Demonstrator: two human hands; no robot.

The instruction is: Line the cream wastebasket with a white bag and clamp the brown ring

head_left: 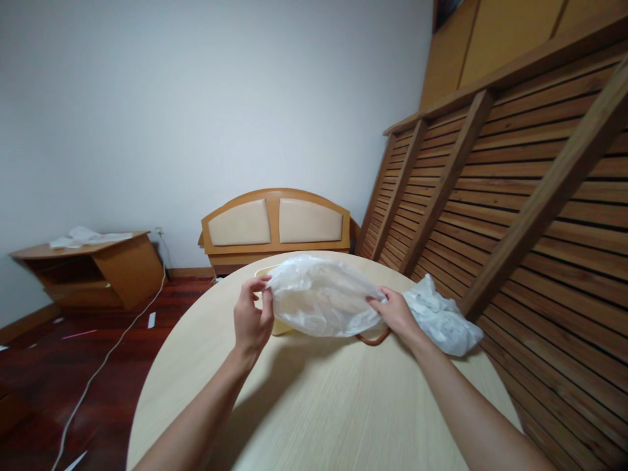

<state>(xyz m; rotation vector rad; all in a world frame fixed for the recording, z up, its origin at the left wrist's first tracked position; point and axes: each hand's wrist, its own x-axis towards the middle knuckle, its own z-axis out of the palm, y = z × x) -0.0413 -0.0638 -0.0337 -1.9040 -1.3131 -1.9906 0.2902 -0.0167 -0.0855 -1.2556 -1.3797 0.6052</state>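
Observation:
A translucent white plastic bag (324,297) is stretched sideways over the round table (314,399), its mouth spread wide. My left hand (254,314) pinches the bag's left edge between thumb and fingers. At the opposite edge, my right hand (392,313) grips the bag too. Behind and under it, a pale yellow object (282,328) shows only in part, as its middle is hidden by the bag. A brown curved piece (375,340), like a handle, pokes out below the bag near my right hand.
Another crumpled white plastic bag (439,317) lies at the table's right edge. A slatted wooden frame (490,196) leans along the right. Beyond the table stands a padded headboard (277,222). On the left, a low wooden cabinet (127,268) and a white cable (105,360) are on the floor.

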